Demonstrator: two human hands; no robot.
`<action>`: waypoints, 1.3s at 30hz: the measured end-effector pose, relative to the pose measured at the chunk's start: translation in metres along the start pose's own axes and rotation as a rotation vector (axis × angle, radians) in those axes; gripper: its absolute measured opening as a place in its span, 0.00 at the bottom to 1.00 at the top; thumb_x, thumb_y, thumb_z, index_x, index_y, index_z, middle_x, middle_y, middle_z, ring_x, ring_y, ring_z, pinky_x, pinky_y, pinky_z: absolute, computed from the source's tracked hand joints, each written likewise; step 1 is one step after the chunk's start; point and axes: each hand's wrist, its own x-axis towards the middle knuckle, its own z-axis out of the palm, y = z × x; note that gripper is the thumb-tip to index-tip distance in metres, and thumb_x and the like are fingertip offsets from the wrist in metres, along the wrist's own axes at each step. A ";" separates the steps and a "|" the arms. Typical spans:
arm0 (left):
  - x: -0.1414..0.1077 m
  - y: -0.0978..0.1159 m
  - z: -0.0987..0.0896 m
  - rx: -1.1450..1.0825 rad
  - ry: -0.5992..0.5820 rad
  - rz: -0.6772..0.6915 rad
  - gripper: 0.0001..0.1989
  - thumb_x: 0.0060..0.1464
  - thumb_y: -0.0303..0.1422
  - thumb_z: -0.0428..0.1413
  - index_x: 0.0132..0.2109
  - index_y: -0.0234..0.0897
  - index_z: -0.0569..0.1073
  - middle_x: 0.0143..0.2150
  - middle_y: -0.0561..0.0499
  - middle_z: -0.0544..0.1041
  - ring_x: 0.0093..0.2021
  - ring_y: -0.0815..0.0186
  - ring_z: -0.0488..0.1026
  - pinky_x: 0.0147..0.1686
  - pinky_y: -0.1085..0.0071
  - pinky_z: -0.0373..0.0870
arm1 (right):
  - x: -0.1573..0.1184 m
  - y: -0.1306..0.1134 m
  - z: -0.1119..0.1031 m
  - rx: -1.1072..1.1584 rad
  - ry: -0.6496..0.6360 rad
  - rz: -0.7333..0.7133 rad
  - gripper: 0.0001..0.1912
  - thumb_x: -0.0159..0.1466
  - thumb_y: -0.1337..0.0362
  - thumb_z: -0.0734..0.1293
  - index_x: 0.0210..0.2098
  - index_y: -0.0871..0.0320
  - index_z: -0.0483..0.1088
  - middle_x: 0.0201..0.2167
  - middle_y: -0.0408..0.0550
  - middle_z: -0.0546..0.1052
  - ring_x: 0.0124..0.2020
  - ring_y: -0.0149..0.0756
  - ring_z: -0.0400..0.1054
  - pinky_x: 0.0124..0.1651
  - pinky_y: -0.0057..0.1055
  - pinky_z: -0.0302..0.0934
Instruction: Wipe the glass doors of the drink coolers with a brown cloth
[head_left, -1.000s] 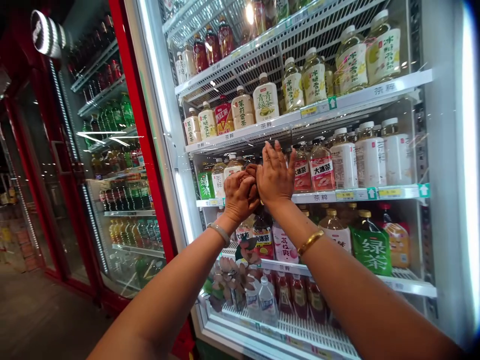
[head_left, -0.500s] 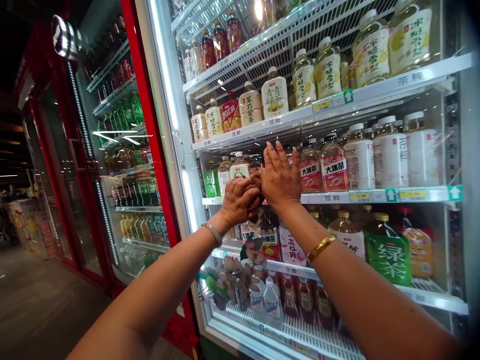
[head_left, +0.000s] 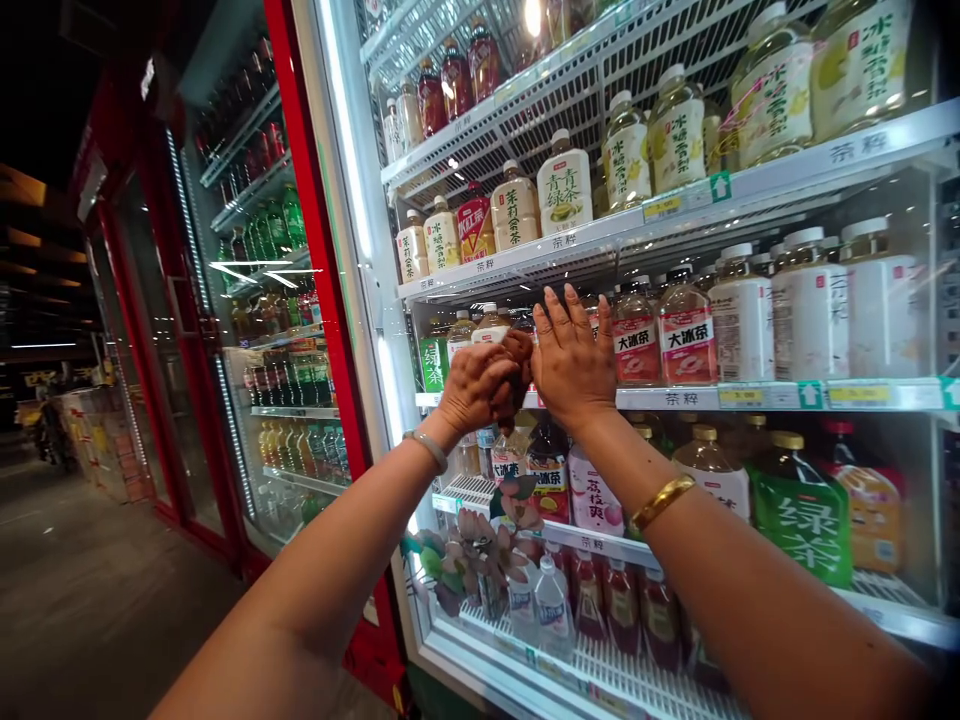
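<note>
My left hand point(head_left: 480, 385), with a pale bangle at the wrist, is closed with fingers curled against the glass door; its reflection meets it there, and what the fingers hold, if anything, is hidden. Just to its right, my right hand point(head_left: 576, 355) lies flat on the glass, fingers stretched upward, a gold bracelet on the wrist. Behind the glass are shelves of bottles, among them red-labelled bottles point(head_left: 687, 335) right of my right hand and a large green bottle point(head_left: 801, 510) lower down.
A red door frame point(head_left: 315, 250) stands at the left edge of this cooler. Beyond it is another drinks cooler point(head_left: 281, 400). Stacked boxes point(head_left: 94, 440) stand on the grey floor point(head_left: 82, 590) at the far left. Flower shapes point(head_left: 480, 540) show on the lower glass.
The coolers and shelves have shifted slightly right in view. My left hand has moved a little along the glass with its fingers still curled. My right hand remains flat against the glass.
</note>
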 end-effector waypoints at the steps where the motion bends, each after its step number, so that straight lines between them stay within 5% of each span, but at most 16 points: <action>1: 0.001 -0.010 -0.003 0.022 0.031 -0.084 0.13 0.59 0.37 0.52 0.51 0.44 0.71 0.53 0.45 0.72 0.56 0.56 0.69 0.60 0.55 0.66 | 0.000 0.000 0.000 -0.004 0.000 -0.001 0.28 0.72 0.62 0.55 0.70 0.58 0.60 0.74 0.50 0.57 0.77 0.49 0.45 0.78 0.63 0.34; 4: 0.006 -0.018 -0.005 0.131 0.182 -0.380 0.16 0.58 0.36 0.53 0.53 0.41 0.68 0.55 0.41 0.70 0.58 0.53 0.66 0.62 0.51 0.65 | -0.001 -0.001 0.002 -0.016 -0.003 -0.003 0.28 0.72 0.63 0.55 0.70 0.59 0.59 0.75 0.51 0.55 0.77 0.48 0.43 0.78 0.62 0.32; 6: 0.006 -0.005 -0.001 0.157 0.181 -0.435 0.17 0.57 0.36 0.54 0.53 0.42 0.67 0.56 0.41 0.69 0.59 0.52 0.66 0.63 0.49 0.64 | -0.001 -0.002 0.003 -0.019 0.007 -0.007 0.28 0.72 0.63 0.55 0.71 0.59 0.59 0.75 0.51 0.56 0.77 0.48 0.43 0.78 0.62 0.32; 10: -0.005 0.007 -0.002 0.101 0.046 -0.166 0.14 0.58 0.37 0.55 0.51 0.43 0.70 0.57 0.41 0.70 0.60 0.51 0.67 0.63 0.47 0.64 | -0.001 -0.001 0.005 -0.034 0.027 -0.020 0.28 0.73 0.62 0.55 0.71 0.60 0.59 0.74 0.52 0.56 0.77 0.48 0.45 0.78 0.62 0.31; 14: -0.011 -0.034 -0.024 0.007 -0.168 0.135 0.12 0.57 0.43 0.58 0.46 0.46 0.74 0.52 0.47 0.75 0.57 0.55 0.72 0.61 0.50 0.68 | -0.002 0.001 0.006 -0.027 0.020 -0.082 0.30 0.72 0.65 0.55 0.73 0.57 0.53 0.75 0.49 0.53 0.77 0.40 0.46 0.79 0.58 0.27; 18: -0.011 -0.064 -0.036 0.055 -0.082 0.043 0.11 0.63 0.39 0.53 0.48 0.42 0.72 0.54 0.44 0.72 0.58 0.55 0.69 0.60 0.50 0.69 | -0.004 0.002 0.008 -0.024 -0.016 -0.153 0.31 0.71 0.66 0.57 0.73 0.56 0.54 0.76 0.46 0.51 0.78 0.40 0.43 0.80 0.55 0.30; 22: -0.013 -0.032 -0.021 0.120 0.070 -0.122 0.12 0.66 0.35 0.49 0.54 0.39 0.69 0.58 0.39 0.67 0.59 0.52 0.66 0.59 0.47 0.67 | -0.005 0.002 0.009 -0.037 -0.028 -0.167 0.29 0.72 0.65 0.57 0.72 0.56 0.56 0.76 0.47 0.51 0.77 0.41 0.45 0.79 0.56 0.31; 26: -0.013 0.004 -0.005 0.082 0.008 0.048 0.10 0.61 0.36 0.55 0.50 0.43 0.72 0.55 0.43 0.70 0.57 0.54 0.68 0.59 0.50 0.69 | -0.004 0.002 0.007 -0.053 -0.078 -0.175 0.28 0.73 0.64 0.55 0.71 0.59 0.57 0.76 0.48 0.51 0.77 0.42 0.44 0.79 0.56 0.33; 29: -0.011 0.004 -0.004 0.055 0.038 0.156 0.12 0.58 0.35 0.57 0.49 0.43 0.72 0.56 0.42 0.70 0.58 0.52 0.67 0.58 0.49 0.68 | -0.004 -0.001 0.008 -0.032 -0.107 -0.157 0.28 0.73 0.65 0.54 0.72 0.57 0.56 0.75 0.47 0.53 0.77 0.41 0.45 0.79 0.56 0.32; 39: -0.018 -0.001 -0.009 0.031 0.003 0.072 0.14 0.56 0.37 0.57 0.50 0.42 0.73 0.54 0.41 0.70 0.57 0.52 0.68 0.61 0.48 0.67 | -0.004 -0.036 0.036 -0.004 0.033 0.052 0.28 0.75 0.65 0.50 0.72 0.57 0.57 0.74 0.52 0.56 0.77 0.43 0.44 0.78 0.59 0.33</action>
